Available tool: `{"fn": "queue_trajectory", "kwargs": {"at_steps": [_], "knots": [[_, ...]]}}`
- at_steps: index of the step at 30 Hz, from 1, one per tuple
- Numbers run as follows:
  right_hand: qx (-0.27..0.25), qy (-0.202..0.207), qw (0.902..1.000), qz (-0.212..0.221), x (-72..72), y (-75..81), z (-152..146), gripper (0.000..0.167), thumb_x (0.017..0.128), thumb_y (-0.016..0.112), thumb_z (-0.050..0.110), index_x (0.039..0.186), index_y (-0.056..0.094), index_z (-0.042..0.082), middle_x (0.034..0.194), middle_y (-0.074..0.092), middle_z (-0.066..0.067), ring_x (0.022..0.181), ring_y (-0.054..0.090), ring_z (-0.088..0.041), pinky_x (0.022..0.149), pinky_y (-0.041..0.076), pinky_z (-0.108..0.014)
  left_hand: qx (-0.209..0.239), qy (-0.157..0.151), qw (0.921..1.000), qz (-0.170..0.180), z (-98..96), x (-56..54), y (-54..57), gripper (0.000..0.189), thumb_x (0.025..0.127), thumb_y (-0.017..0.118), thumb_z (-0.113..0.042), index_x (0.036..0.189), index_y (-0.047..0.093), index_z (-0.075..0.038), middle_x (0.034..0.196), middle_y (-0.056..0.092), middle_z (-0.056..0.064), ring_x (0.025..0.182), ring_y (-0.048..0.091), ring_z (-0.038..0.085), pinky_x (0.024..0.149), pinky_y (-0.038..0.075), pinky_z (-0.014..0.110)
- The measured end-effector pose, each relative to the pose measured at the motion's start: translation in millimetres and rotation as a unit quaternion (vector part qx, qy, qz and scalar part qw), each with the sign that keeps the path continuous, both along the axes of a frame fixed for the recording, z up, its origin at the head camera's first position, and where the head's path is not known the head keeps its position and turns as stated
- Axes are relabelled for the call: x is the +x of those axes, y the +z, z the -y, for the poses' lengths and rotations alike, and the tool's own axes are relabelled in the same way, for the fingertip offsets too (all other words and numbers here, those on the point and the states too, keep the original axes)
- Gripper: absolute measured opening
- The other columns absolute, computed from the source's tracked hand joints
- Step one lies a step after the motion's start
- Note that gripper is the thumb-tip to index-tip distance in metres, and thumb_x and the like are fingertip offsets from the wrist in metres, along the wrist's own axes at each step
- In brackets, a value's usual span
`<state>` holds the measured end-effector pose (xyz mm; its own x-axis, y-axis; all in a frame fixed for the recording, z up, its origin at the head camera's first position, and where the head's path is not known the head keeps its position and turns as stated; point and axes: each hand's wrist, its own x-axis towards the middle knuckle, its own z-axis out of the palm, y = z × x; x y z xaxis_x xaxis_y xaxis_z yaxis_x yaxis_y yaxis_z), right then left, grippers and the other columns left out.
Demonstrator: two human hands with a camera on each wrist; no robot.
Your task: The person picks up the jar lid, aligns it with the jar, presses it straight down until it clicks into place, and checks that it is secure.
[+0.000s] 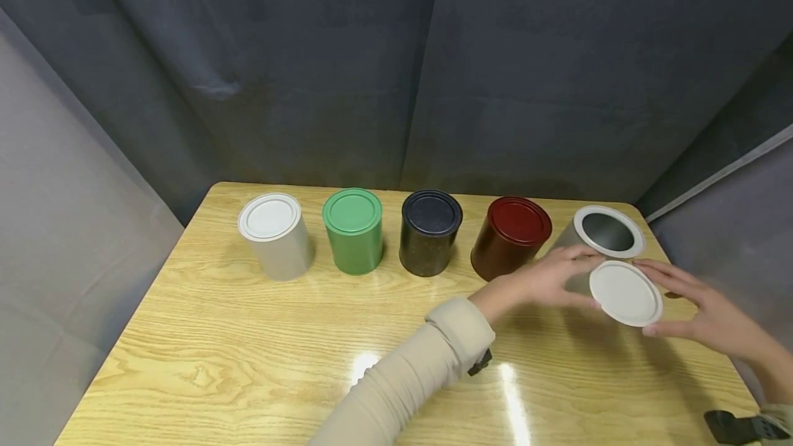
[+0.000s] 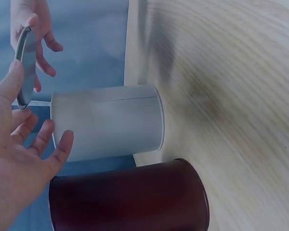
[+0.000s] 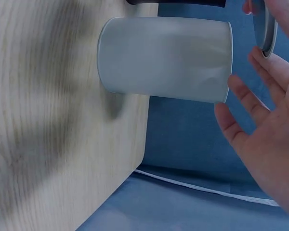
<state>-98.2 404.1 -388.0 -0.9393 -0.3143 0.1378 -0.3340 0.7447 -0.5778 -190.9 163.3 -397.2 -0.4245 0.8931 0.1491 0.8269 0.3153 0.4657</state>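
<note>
A pale round lid (image 1: 626, 292) is held tilted between both hands, just in front of and above the near side of an open light-grey can (image 3: 166, 57). My left hand (image 1: 551, 279) pinches the lid's left edge with thumb and fingertips; its other fingers spread loosely in the left wrist view. On the opposite edge, my right hand (image 1: 703, 305) grips the lid by thumb and finger. The can stands upright, its top opening showing a dark inside in the head view. Close to the left forearm is a dark red can (image 1: 519, 220) with its lid on.
Further left in the row stand a black can (image 1: 431, 213), a green can (image 1: 352, 212) and a white can (image 1: 270, 217), all lidded. They stand on a wooden table (image 1: 248, 349). Dark curtains (image 1: 310, 67) hang behind the table's back edge.
</note>
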Motion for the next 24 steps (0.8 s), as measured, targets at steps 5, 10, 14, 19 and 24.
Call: {"fn": "queue_trajectory", "kwargs": {"at_steps": [5, 10, 14, 19, 24], "knots": [[0.025, 0.008, 0.9992, -0.031, -6.1, 2.0, -1, 0.093, 0.055, 0.086, 0.008, 0.137, 0.042, 0.009, 0.134, 0.029, 0.026, 0.106, 0.030, 0.016, 0.070, 0.030, -0.010, -0.009, 0.011, 0.9999, 0.001, 1.5, -4.3, 3.2, 0.068, 0.082, 0.063, -0.044, 0.140, 0.037, -0.018, 0.140, 0.032, -0.001, 0.124, 0.027, 0.004, 0.098, 0.016, 0.011], [0.033, 0.005, 0.9990, -0.031, -11.7, 3.5, -2, 0.093, 0.056, 0.086, 0.010, 0.138, 0.041, 0.010, 0.133, 0.027, 0.030, 0.104, 0.029, 0.017, 0.070, 0.031, -0.010, -0.007, 0.022, 0.9997, 0.004, 2.3, -7.9, 5.4, 0.067, 0.083, 0.062, -0.044, 0.140, 0.038, -0.019, 0.139, 0.033, -0.002, 0.124, 0.028, 0.005, 0.098, 0.017, 0.011], [0.020, 0.006, 0.9993, -0.029, -15.8, 5.1, -2, 0.091, 0.059, 0.084, 0.007, 0.138, 0.039, 0.009, 0.134, 0.027, 0.028, 0.106, 0.027, 0.017, 0.070, 0.030, -0.011, -0.002, 0.042, 0.9990, 0.012, 2.0, -9.7, 8.3, 0.066, 0.083, 0.061, -0.045, 0.140, 0.038, -0.019, 0.139, 0.033, -0.003, 0.125, 0.028, 0.005, 0.097, 0.019, 0.011], [-0.009, -0.002, 0.9993, -0.037, -22.3, 8.1, -3, 0.089, 0.057, 0.083, -0.001, 0.136, 0.042, 0.004, 0.135, 0.031, 0.021, 0.107, 0.031, 0.013, 0.072, 0.030, -0.008, 0.026, 0.066, 0.9975, 0.011, -0.4, -10.7, 10.2, 0.062, 0.084, 0.062, -0.042, 0.137, 0.042, -0.017, 0.136, 0.038, -0.002, 0.122, 0.032, 0.005, 0.095, 0.022, 0.010], [-0.020, -0.010, 0.9993, -0.031, -31.1, 10.9, -6, 0.087, 0.061, 0.081, -0.002, 0.137, 0.040, 0.004, 0.135, 0.031, 0.019, 0.107, 0.033, 0.012, 0.074, 0.029, -0.004, 0.049, 0.088, 0.9949, -0.008, -4.7, -13.8, 11.5, 0.059, 0.083, 0.063, -0.040, 0.134, 0.047, -0.013, 0.133, 0.043, 0.000, 0.120, 0.037, 0.006, 0.093, 0.023, 0.008]]}}
